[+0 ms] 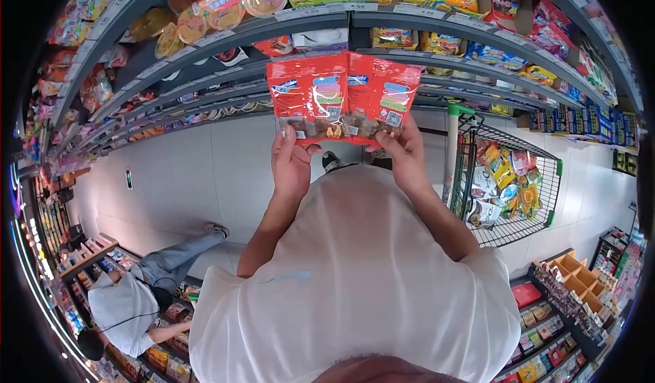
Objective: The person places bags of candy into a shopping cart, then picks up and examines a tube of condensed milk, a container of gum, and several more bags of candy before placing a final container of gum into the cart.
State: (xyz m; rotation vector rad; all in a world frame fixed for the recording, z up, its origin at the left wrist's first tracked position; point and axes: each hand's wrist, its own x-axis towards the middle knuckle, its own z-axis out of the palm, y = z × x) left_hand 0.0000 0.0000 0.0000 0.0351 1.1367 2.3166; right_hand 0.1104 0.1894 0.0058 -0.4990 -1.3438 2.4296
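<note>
Several red snack bags with small clear windows at the bottom are held up side by side in front of the shelves. My left hand (292, 164) pinches the lower edge of the left red snack bag (300, 100), thumb on the front. At the right, my right hand (407, 152) grips the bottom corner of the tilted red snack bag (392, 95), its thumb also in front. Between these two, part of another red bag (359, 93) shows, overlapped by its neighbours. Small print and a square code are on the bags; brown pieces show through the windows.
Curved shelves (300, 24) of packaged sweets and jelly cups run across the front. A wire shopping cart (556, 178) with several snack packs stands at my right. Behind on the left, another person (126, 308) leans by a low display. More racks (546, 342) stand behind right.
</note>
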